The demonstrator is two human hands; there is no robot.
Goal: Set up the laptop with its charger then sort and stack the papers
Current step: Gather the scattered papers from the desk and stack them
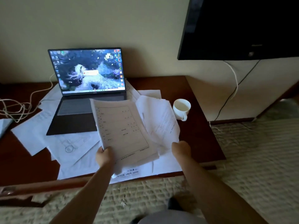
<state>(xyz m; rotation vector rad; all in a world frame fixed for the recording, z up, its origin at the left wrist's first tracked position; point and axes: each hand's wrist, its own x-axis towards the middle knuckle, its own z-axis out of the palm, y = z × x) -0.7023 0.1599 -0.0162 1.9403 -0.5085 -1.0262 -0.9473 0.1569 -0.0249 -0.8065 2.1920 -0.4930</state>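
Observation:
An open dark laptop (pixel 77 101) with its screen lit stands at the back of the dark wooden table (pixel 199 126). A white charger cable (pixel 32 97) runs from its left side into a tangle at the far left. My left hand (pixel 104 156) grips a thick stack of printed papers (pixel 123 130) by its lower edge, held above the table. My right hand (pixel 180 149) holds a second bunch of sheets (pixel 163 122) just to the right of that stack. Loose papers (pixel 72 146) lie spread over the table around and under the laptop.
A white mug (pixel 182 109) stands on the table right of the papers. A dark wall-mounted screen (pixel 242 28) hangs at the upper right, with cables (pixel 234 88) dropping below it. Patterned carpet (pixel 258 151) covers the floor. A bluish cloth (pixel 4 126) lies at the left edge.

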